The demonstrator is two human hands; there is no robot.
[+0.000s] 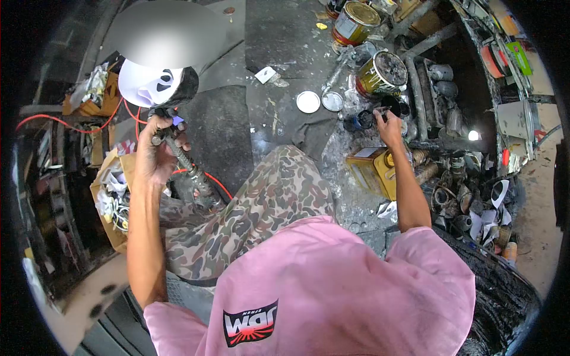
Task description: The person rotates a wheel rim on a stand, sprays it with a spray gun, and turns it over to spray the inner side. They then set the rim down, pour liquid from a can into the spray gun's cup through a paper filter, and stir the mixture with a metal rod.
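My left hand [155,155], on the left side, is closed round a spray gun [184,157] with a paint-crusted handle. Just beyond those fingers is a rounded white piece with black markings [145,83]; its upper part lies under a grey blur. My right hand [388,127] reaches forward on the right, its fingers pinched at the rim of a black cup [392,105]. Close to its left stands a dark blue-tinged tin [361,121]. A yellow rectangular can [374,169] sits on the floor below my right wrist.
Two round white lids [308,101] lie on the floor, with paint-streaked cans [382,74] behind. A red hose [218,183] runs by my left leg. Cardboard boxes [110,207] hold scraps at left. Metal racks [424,95] and piled parts line the right.
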